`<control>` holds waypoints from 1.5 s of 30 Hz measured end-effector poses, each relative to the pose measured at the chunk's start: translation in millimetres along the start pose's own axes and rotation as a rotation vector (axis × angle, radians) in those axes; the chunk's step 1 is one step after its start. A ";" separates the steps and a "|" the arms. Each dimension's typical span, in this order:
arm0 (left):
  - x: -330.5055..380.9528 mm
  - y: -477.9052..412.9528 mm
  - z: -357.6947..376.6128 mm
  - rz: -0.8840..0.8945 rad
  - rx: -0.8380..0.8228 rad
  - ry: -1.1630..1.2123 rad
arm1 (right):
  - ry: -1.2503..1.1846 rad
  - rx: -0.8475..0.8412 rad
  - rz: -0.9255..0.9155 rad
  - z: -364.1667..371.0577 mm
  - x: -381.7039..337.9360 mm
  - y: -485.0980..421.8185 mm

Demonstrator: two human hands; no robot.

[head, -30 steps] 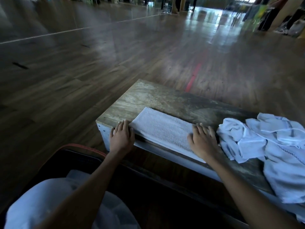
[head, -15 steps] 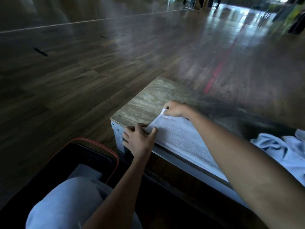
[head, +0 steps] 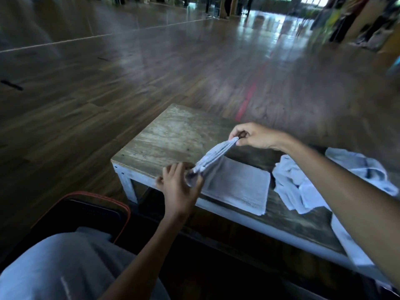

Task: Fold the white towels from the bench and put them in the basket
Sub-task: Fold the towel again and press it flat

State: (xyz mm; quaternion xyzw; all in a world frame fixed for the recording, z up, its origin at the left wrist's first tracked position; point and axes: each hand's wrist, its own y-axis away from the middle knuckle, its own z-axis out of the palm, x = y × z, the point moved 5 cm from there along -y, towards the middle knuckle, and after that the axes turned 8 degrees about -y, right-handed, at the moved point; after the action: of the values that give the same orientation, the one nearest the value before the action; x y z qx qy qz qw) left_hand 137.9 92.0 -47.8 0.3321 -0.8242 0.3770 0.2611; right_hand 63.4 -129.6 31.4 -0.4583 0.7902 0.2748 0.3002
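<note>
A white towel (head: pixel 236 185) lies partly folded on the wooden bench (head: pixel 173 135), its left end lifted off the surface. My left hand (head: pixel 179 185) pinches the near corner of that raised end. My right hand (head: pixel 255 137) pinches the far corner, higher up. The lifted edge stretches between the two hands. A heap of unfolded white towels (head: pixel 303 187) sits on the bench to the right. The dark basket with an orange rim (head: pixel 91 204) stands on the floor at lower left, partly hidden by my knee.
My knee in light grey cloth (head: pixel 65 269) fills the lower left. A dark wooden floor (head: pixel 129 72) with a red line spreads beyond the bench. Blurred furniture and people stand far at the back.
Both hands went from pressing the towel flat to gripping its left end, and have now lifted that end up and toward the right. The camera view has shifted left.
</note>
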 end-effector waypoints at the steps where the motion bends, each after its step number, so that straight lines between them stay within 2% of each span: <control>1: 15.4 8.3 6.1 0.091 -0.013 -0.005 | -0.002 0.003 0.027 -4.9 9.9 10.8; 4: 51.9 32.2 34.0 0.284 -0.082 -0.113 | 0.096 0.007 0.138 -20.1 37.2 36.9; 8: 77.1 58.5 71.0 0.427 -0.154 -0.257 | 0.306 -0.030 0.234 -27.1 63.9 56.3; 11: 84.7 68.3 88.6 0.462 -0.201 -0.298 | 0.365 -0.019 0.228 -18.9 83.1 51.6; 15: 88.4 63.0 87.6 0.491 -0.222 -0.286 | 0.582 -0.033 0.215 -7.2 103.9 43.1; 18: 85.0 19.9 82.3 0.387 -0.232 -0.212 | 0.769 0.054 0.183 -2.3 99.3 42.5; 20: 77.2 -16.1 98.2 0.368 -0.411 -0.252 | 0.803 0.112 0.177 3.3 82.5 51.4; 22: 66.8 -34.2 121.3 0.488 -0.691 -0.399 | 0.745 0.146 0.196 15.8 68.0 65.7; 24: 51.4 -35.9 135.0 0.614 -0.858 -0.535 | 0.699 0.130 0.206 38.2 63.6 80.3; 26: 39.5 -36.6 133.3 0.648 -0.828 -0.601 | 0.682 0.049 0.220 61.5 67.5 90.4; 29: 31.4 -35.8 114.7 0.668 -0.645 -0.682 | 0.653 -0.037 0.210 67.3 75.4 82.1; 31: 30.5 -28.4 93.9 0.707 -0.515 -0.746 | 0.673 -0.014 0.187 60.3 74.5 67.0; 32: 29.8 -21.4 83.9 0.712 -0.472 -0.760 | 0.684 0.033 0.165 57.7 71.8 60.0; 34: 30.2 -6.9 65.5 0.686 -0.505 -0.748 | 0.699 0.187 0.107 57.0 63.4 51.7; 38: 27.5 -4.9 46.4 0.553 -0.420 -0.639 | 0.581 0.528 -0.009 78.6 49.1 71.1; 39: 25.7 -6.7 49.6 0.528 -0.450 -0.624 | 0.577 0.580 -0.019 86.8 49.6 78.9; 40: 22.0 -6.7 57.1 0.521 -0.509 -0.620 | 0.586 0.584 -0.001 95.2 50.9 85.6; 42: 13.4 -1.1 76.0 0.519 -0.640 -0.631 | 0.609 0.477 0.099 109.6 59.7 87.2; 44: 5.3 -3.1 89.5 0.469 -0.690 -0.642 | 0.571 0.308 0.217 114.0 73.8 79.7; 45: 1.8 -8.6 93.5 0.433 -0.683 -0.636 | 0.548 0.275 0.230 111.1 78.3 73.9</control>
State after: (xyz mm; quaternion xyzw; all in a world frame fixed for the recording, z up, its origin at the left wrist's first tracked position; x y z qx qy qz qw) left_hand 126.3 12.8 -96.9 0.1477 -0.9889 0.0119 0.0072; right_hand -8.9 -62.8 -88.0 -0.3781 0.9178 0.0641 0.1026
